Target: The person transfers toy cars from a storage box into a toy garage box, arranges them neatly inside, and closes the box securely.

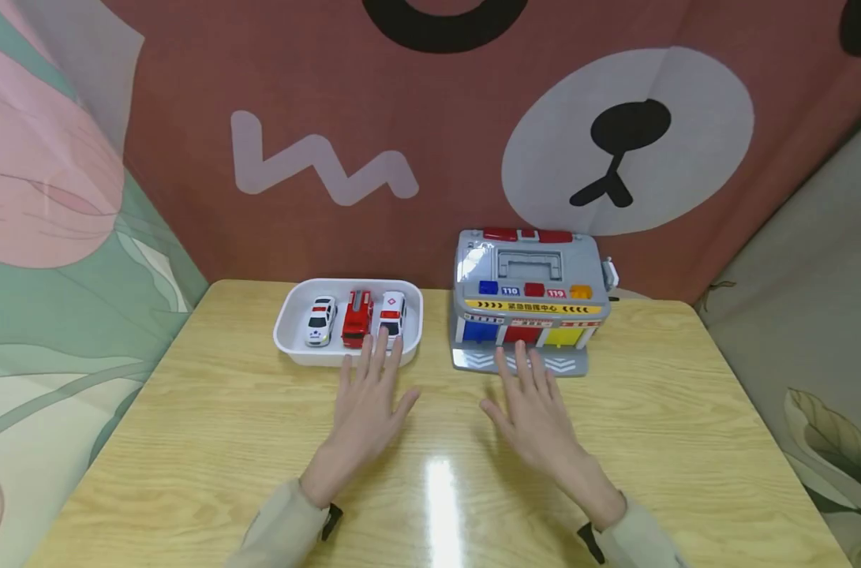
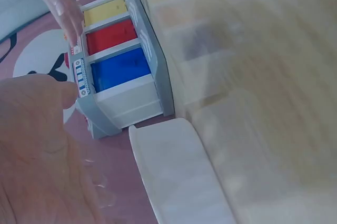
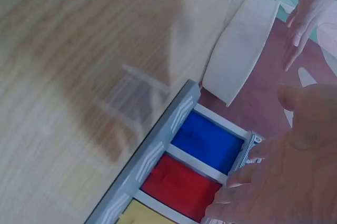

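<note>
My left hand (image 1: pixel 364 406) reaches forward, fingers straight and spread, its fingertips over the near rim of a white tray (image 1: pixel 309 356). In that tray lie a white toy police car (image 1: pixel 320 322), a red toy fire truck (image 1: pixel 357 319) and a white toy ambulance (image 1: pixel 392 312), which the fingertips partly overlap in the head view. My right hand (image 1: pixel 535 414), also flat with spread fingers, is in front of a grey toy garage (image 1: pixel 529 276). Blue (image 2: pixel 120 70), red (image 2: pixel 111 37) and yellow (image 2: pixel 105 12) doors on the garage are down. Neither hand holds anything.
The tray and garage stand side by side at the back of a wooden table (image 1: pixel 444 426). Behind them hangs a brown cloth with a bear pattern (image 1: pixel 458 134). A white piece (image 1: pixel 610 273) sticks out from the garage's right side.
</note>
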The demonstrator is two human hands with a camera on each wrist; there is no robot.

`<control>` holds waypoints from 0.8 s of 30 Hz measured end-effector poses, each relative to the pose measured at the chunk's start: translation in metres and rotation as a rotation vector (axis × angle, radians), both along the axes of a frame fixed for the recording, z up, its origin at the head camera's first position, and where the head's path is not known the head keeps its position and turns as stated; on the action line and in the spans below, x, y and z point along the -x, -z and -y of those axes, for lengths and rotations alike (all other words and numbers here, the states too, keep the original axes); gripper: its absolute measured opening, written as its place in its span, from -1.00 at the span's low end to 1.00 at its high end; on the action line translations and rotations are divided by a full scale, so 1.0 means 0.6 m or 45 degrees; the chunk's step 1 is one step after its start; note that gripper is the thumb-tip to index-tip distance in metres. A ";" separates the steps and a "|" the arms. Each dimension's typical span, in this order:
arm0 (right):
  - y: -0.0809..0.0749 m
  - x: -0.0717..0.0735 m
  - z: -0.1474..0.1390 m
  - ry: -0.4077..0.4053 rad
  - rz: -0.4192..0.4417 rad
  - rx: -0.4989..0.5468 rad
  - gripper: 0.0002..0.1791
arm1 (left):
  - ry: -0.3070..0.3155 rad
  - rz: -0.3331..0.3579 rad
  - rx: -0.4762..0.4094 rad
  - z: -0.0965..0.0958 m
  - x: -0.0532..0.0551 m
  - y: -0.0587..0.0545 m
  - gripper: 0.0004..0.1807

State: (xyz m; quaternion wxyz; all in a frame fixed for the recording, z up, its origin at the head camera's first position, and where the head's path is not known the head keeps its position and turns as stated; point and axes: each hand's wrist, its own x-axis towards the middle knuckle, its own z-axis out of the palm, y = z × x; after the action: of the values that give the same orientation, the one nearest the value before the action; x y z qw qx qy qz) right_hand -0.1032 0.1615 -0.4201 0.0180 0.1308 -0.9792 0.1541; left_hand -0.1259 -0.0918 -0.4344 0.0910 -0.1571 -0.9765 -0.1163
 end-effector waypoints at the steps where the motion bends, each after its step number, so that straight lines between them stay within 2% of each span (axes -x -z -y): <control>1: -0.002 0.002 -0.002 0.006 -0.005 0.002 -0.18 | 0.015 -0.011 -0.015 -0.003 0.005 -0.002 -0.16; 7: -0.019 0.016 -0.019 0.030 -0.071 0.003 -0.16 | 0.110 -0.081 -0.044 -0.026 0.038 -0.016 -0.19; 12: -0.031 0.039 -0.046 0.024 -0.199 0.033 -0.14 | 0.173 -0.062 -0.032 -0.055 0.073 -0.023 -0.18; 18: -0.035 0.080 -0.086 -0.058 -0.348 0.051 -0.13 | 0.206 -0.035 -0.057 -0.097 0.114 -0.027 -0.13; 24: -0.040 0.109 -0.133 -0.048 -0.319 0.044 -0.09 | 0.278 -0.049 -0.081 -0.137 0.152 -0.035 -0.10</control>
State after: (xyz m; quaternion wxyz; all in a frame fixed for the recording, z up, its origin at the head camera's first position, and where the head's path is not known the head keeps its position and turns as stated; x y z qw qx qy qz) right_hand -0.1688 0.2412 -0.3959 0.1395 0.1669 -0.9638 0.1539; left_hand -0.2171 -0.0095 -0.4131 0.1014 -0.2617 -0.9475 -0.1534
